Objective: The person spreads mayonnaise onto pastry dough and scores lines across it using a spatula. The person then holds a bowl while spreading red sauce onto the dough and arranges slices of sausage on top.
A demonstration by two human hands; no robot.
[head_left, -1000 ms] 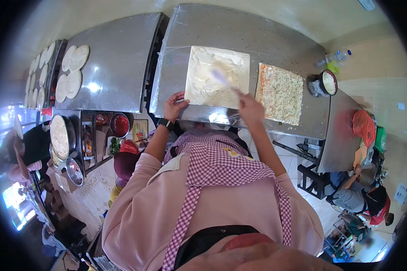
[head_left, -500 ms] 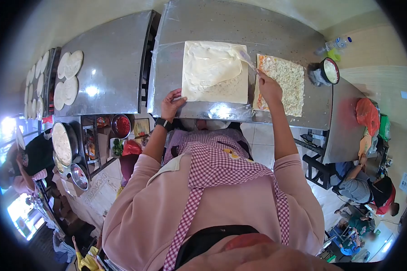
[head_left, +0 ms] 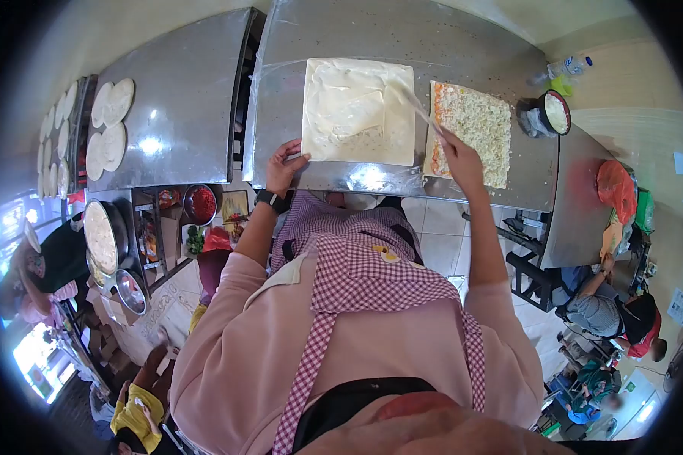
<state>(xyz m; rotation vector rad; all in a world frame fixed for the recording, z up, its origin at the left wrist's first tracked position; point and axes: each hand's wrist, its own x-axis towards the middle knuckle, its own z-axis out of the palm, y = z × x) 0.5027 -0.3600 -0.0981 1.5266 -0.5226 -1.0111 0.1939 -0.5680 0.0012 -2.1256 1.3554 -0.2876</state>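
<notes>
A square sheet of dough (head_left: pixel 398 148) lies flat on the metal table, with a pale creamy spread (head_left: pixel 345 95) smeared over much of its top. My left hand (head_left: pixel 284 165) rests at its near left corner, thumb and fingertips at the edge and fingers apart. In my right hand (head_left: pixel 461 161) is the handle of a slim spatula (head_left: pixel 422 111), whose blade reaches over the sheet's right side. Just right of that sheet, partly beneath my right hand, sits another dough sheet (head_left: pixel 474 133) covered in pale crumbly topping, with orange sauce showing along its left side.
A dark bowl of white filling (head_left: pixel 555 114) stands at the table's right end, near a plastic bottle (head_left: pixel 577 67). Round dough pieces (head_left: pixel 114 144) lie on the left table (head_left: pixel 182 91). Below it are a pot (head_left: pixel 102 239) and a bowl of red food (head_left: pixel 200 205). Other people are on both sides.
My right hand has shifted slightly right and toward me, and the spatula has drawn back across the sheet. The spread looks flatter at the upper right. My left hand stays at the corner.
</notes>
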